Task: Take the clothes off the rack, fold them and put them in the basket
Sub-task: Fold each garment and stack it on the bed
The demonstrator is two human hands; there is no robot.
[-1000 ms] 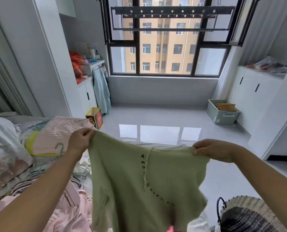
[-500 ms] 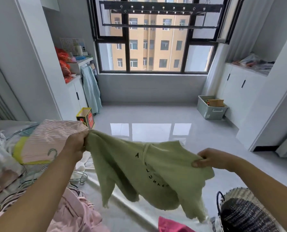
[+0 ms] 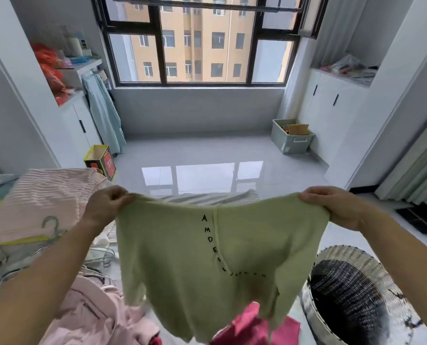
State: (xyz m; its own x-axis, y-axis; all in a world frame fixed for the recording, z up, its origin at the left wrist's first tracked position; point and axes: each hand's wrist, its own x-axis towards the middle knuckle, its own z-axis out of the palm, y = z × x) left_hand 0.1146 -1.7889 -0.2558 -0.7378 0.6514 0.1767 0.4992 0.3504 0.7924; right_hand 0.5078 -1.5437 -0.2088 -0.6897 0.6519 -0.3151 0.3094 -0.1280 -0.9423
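sunlit tiled floor (image 3: 207, 150) lay below a window. the left hand (image 3: 105, 207) and right hand (image 3: 332, 207) each pinched a top corner of the green top (image 3: 207, 257), held spread and unfolded in the air. the basket (image 3: 337, 255) stood just right of it; pink clothes (image 3: 90, 317) waited unfolded, so most folding seemingly remained.

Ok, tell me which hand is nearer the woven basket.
Right. The right hand grips the green top at its upper corner, above the woven basket at lower right. The left hand grips the opposite corner, across the garment from it.
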